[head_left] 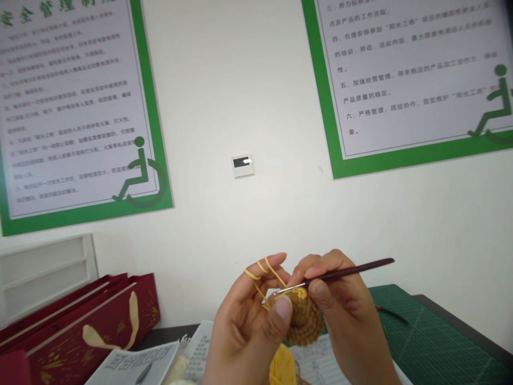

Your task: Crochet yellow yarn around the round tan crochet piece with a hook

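Note:
My left hand (252,315) pinches a round brown crocheted piece (306,323) between thumb and fingers. Yellow yarn (276,274) wraps around its raised index finger and runs down to the piece, where a few yellow stitches show on the top edge. My right hand (340,294) grips a crochet hook (352,270) with a dark red handle. The hook's metal tip points left and lies at the yellow stitches, close to my left thumb. Below the piece, partly hidden by my left hand, sits a ball of yellow yarn (282,366).
Dark red gift bags (104,326) with cream handles stand at the left. Printed papers (136,363) with a pen lie beside them. A green cutting mat (433,337) covers the table's right side. Behind is a white wall with two green-framed posters (339,170) and a small thermostat panel (242,167).

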Motion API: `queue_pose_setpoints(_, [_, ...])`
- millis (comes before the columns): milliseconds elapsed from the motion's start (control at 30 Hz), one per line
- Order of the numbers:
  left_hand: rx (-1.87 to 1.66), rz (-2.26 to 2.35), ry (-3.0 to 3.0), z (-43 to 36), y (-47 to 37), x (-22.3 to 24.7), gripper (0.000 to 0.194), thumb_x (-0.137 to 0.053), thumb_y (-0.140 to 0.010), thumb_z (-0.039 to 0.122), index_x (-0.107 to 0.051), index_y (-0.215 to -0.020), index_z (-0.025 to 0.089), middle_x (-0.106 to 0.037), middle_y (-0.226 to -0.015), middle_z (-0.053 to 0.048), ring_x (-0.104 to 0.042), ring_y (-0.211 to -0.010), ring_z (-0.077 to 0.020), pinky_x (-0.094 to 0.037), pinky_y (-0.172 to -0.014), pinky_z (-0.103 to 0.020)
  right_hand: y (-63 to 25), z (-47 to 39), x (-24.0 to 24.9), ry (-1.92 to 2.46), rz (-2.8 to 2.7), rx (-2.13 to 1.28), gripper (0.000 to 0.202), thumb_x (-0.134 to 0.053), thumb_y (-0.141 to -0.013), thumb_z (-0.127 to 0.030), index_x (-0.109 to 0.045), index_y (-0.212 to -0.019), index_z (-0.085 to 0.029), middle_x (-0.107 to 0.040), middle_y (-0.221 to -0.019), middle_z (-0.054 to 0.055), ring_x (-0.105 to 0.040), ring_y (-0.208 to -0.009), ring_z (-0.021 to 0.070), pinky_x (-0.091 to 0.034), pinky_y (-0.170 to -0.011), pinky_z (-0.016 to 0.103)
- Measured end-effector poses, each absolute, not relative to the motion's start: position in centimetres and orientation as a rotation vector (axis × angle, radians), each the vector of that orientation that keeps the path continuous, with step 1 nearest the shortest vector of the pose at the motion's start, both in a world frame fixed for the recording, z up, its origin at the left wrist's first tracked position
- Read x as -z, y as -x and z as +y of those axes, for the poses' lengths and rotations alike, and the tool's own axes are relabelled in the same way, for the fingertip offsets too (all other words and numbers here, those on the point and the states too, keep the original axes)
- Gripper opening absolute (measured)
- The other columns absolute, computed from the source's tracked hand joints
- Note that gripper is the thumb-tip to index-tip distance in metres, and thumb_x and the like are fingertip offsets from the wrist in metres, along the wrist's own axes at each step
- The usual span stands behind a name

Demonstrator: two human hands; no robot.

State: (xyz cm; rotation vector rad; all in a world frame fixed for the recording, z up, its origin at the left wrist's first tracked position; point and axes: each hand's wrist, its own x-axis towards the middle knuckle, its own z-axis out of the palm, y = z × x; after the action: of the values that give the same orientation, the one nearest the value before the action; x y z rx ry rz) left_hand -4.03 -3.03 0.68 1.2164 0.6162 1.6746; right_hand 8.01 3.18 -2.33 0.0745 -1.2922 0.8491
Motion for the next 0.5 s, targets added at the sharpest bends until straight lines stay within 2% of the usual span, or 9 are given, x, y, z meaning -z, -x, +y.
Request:
queue_pose_setpoints(100, [-1.726, 0.665, -1.207, -2.88, 4.34, -0.76, 0.032, -0.087, -0.079, 0.031, -0.082, -0.11, 0.023, -0.073, -0.088, -0.006, -0.068, -0.088, -0.0184, -0.053, -0.081, -0.027, -7.93, 2.98, 2.3, -0.047, -1.275, -0.851, 0.003, -0.063, -0.1, -0.029, -0.065, -0.098, -0.028, -0.071, -0.091, -0.001, -0.069, -0.085, 0.0138, -0.054, -0.075, 0.025])
queue_pose_setpoints(233, [-1.814, 0.713, -1.222, -2.68, 4.05, -0.92, 0.034, -0.093, -0.069, 0.023, -0.083, -0.102, 0.023, -0.071, -0.081, -0.003, -0.065, -0.077, -0.0146, -0.053, -0.071, -0.023, -7.66, 2.69, 2.4, -0.002, -1.234, -0.764, 0.004, -0.063, -0.1, -0.029, -0.065, -0.097, -0.028, -0.071, -0.089, 0.0, -0.068, -0.082, 0.0142, -0.054, -0.073, 0.025])
queue_pose_setpoints(300, [-1.825, 0.736, -1.217, -2.67, 3.78, -0.99, 0.037, -0.094, -0.066, 0.021, -0.083, -0.101, 0.023, -0.072, -0.082, -0.003, -0.067, -0.076, -0.0153, -0.055, -0.071, -0.024, -7.58, 2.72, 2.48, 0.007, -1.253, -0.707, 0.004, -0.062, -0.1, -0.026, -0.065, -0.098, -0.028, -0.071, -0.091, 0.0, -0.069, -0.085, 0.0147, -0.055, -0.075, 0.026])
queue_pose_setpoints(500, [-1.967, 0.806, -1.322, -2.55, 3.46, -0.92, 0.032, -0.09, -0.07, 0.014, -0.084, -0.1, 0.024, -0.073, -0.074, 0.0, -0.068, -0.076, -0.0136, -0.053, -0.076, -0.022, -7.51, 2.85, 2.64, 0.007, -1.323, -0.618, 0.013, -0.061, -0.099, -0.017, -0.065, -0.102, -0.029, -0.071, -0.093, 0.001, -0.071, -0.088, 0.015, -0.058, -0.076, 0.027])
